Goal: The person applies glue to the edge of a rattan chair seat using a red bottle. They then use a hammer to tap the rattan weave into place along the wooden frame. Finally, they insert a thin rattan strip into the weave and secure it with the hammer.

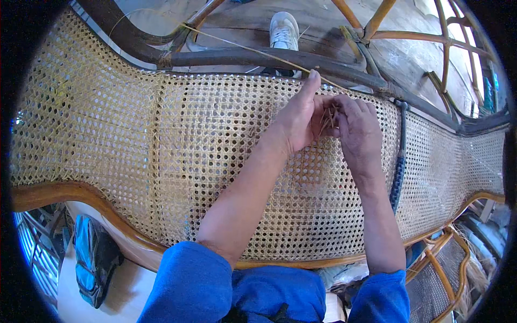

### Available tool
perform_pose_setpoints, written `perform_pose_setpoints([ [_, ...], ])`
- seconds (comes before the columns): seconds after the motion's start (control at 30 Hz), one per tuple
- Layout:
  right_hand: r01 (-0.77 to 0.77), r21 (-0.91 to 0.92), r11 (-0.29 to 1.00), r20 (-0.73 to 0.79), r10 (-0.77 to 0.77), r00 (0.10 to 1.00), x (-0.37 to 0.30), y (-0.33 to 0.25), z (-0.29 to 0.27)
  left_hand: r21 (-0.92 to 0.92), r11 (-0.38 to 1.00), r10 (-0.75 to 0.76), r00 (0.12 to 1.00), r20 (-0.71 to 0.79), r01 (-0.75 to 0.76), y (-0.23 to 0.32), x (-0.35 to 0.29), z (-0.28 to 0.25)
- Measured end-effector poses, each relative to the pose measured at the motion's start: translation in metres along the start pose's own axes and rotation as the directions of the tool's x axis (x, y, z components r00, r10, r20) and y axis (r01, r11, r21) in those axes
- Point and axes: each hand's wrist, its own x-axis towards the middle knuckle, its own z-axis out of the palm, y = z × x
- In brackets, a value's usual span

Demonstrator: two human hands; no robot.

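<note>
Both my hands meet over a woven cane panel (215, 134), near its far edge. My left hand (299, 116) is cupped with the thumb raised, and a small bunch of thin brown wooden sticks (329, 123) rests in its fingers. From the right, my right hand (360, 124) bends its fingers closed onto those same sticks; its fingertips are partly hidden. A long, thin cane strand (242, 44) runs from the far left past my left thumb to the panel's far edge, behind the hands.
A dark rattan rail (237, 58) borders the panel's far side, and a curved brown frame (86, 191) its near side. A dark wrapped bar (401, 153) crosses at right. Beyond stand rattan poles (409, 35) and a white shoe (284, 32). A blue-black bag (94, 261) lies lower left.
</note>
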Motion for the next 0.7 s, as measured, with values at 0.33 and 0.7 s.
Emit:
perform_pose_setpoints([
  [0.33,-0.348,0.529,0.774,0.062,0.374,0.925,-0.003,0.018,0.007,0.251,0.967,0.047,0.998,-0.039,-0.036,-0.007,-0.004,0.005],
  [0.7,-0.359,0.933,0.032,0.275,0.579,0.767,0.002,0.014,0.001,0.339,0.934,0.149,0.986,-0.075,-0.115,-0.010,-0.010,0.013],
])
